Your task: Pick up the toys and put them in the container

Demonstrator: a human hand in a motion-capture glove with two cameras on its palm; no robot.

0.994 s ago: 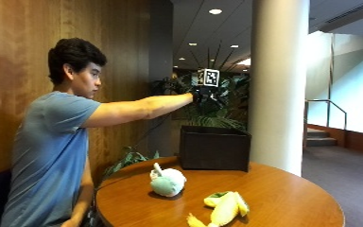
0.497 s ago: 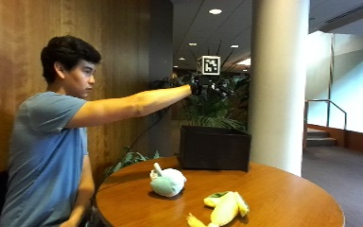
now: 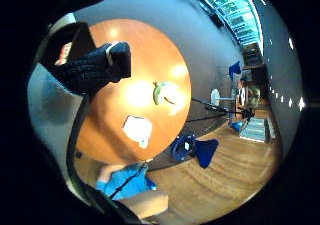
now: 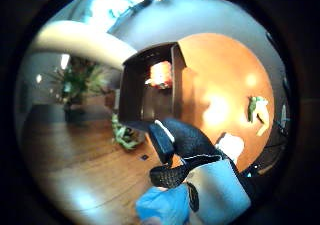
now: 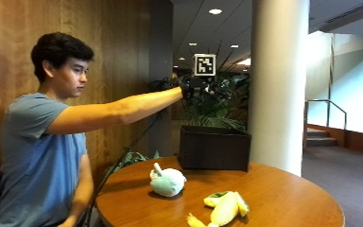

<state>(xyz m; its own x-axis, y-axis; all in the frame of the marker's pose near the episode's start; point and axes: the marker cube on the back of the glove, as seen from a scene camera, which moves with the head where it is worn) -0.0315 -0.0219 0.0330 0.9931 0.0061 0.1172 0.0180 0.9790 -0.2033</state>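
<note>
- A person in a blue T-shirt [image 5: 33,156] sits at a round wooden table [image 5: 282,189], the right arm stretched out straight at shoulder height.
- The gloved right hand [image 5: 197,89] hangs in the air high above the dark box-shaped container [image 5: 214,147], which stands on the table's far side near a white pillar [image 5: 281,80].
- The fingers [image 3: 95,67] are curled over in the palm views and have hold of nothing.
- Inside the container lies an orange-red toy [image 4: 161,74].
- A pale mint-green plush toy [image 5: 167,181] with a white piece sticking up sits on the table near the person.
- A yellow and green plush toy [image 5: 224,210] lies nearer the table's front edge, apart from the mint one.
</note>
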